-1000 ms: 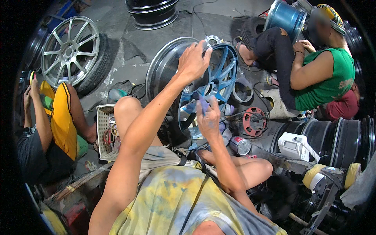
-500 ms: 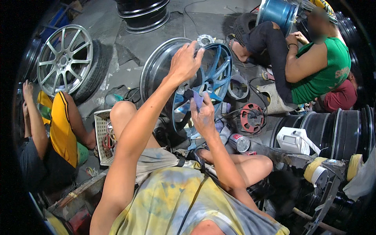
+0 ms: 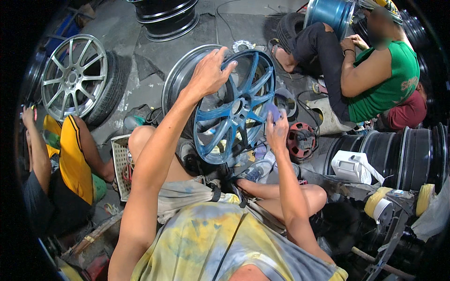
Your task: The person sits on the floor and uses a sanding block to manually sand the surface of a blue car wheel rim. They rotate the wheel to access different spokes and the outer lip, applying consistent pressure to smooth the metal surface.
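A blue spoked wheel rim (image 3: pixel 234 107) is stood upright on the concrete floor (image 3: pixel 154 56), just in front of the person's knees and near the middle of the floor area in view. The top of the rim is gripped by the left hand (image 3: pixel 208 72), whose fingers are curled over the outer lip, so that this grip is clamped on the rim. A small purple-blue sanding piece (image 3: pixel 273 112) is pinched in the right hand (image 3: pixel 277 132), the fingers being closed around it, and it is pressed against the right side of the rim's spoked face. A red cable reel (image 3: pixel 301 140) is set on the floor just to the right of that hand. A white slatted crate (image 3: pixel 121 161) is seen beside the person's left knee. A silver wheel with a tyre (image 3: pixel 75 77) is leaned toward the left edge of the floor, and a stack of dark rims (image 3: pixel 166 14) is placed at the far edge. Toward the far right corner, a seated person in a green top (image 3: pixel 389 84) is occupied with another blue rim (image 3: pixel 333 14). At the left edge, a person in a yellow shirt (image 3: pixel 72 159) is seated. A white plastic canister (image 3: pixel 351 166) is rested on dark rims at the right.
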`<state>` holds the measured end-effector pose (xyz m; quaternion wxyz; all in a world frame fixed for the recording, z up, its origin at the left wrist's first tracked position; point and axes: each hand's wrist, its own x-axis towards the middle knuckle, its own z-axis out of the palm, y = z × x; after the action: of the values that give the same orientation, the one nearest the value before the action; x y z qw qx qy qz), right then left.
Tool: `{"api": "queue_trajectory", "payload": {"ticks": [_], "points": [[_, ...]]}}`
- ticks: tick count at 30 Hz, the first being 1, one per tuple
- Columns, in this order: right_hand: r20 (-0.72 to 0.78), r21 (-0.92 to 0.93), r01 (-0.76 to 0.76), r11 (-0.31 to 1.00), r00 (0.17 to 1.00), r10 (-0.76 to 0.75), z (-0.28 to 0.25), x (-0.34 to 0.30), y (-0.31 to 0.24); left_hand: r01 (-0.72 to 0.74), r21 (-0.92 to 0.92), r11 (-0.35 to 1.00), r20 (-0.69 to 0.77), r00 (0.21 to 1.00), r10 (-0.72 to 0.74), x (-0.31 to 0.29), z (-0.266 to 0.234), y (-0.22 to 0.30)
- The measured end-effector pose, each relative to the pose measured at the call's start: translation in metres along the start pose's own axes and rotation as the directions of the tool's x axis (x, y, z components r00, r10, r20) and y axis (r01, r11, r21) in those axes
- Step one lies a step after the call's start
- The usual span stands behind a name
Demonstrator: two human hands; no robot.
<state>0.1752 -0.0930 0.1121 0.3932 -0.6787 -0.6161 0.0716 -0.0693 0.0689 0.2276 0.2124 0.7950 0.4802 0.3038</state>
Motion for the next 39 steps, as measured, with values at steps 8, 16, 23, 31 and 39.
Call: {"api": "queue_trajectory", "payload": {"ticks": [8,16,23,31,39], "points": [[0.211,-0.417,0.543,0.729,0.838,-0.503,0.038,0.081,0.028,-0.004,0.053,0.999,0.006,1.000,0.003,0.003,-0.001,0.004],[0.192,-0.426,0.518,0.742,0.853,-0.485,0.037,0.117,0.045,-0.056,0.060,0.997,-0.026,0.998,0.057,0.005,0.008,0.000],[0.122,-0.576,0.336,0.746,0.937,-0.327,0.038,0.121,0.032,0.006,0.049,0.999,0.040,0.999,-0.008,0.008,0.007,0.017],[0.107,-0.515,0.336,0.789,0.938,-0.330,0.029,0.115,0.043,-0.070,0.051,0.996,0.010,0.998,0.069,0.003,0.009,0.018],[0.142,-0.491,0.341,0.802,0.939,-0.312,0.016,0.116,0.045,-0.043,0.016,0.999,0.076,0.996,0.041,0.000,0.008,0.024]]}}
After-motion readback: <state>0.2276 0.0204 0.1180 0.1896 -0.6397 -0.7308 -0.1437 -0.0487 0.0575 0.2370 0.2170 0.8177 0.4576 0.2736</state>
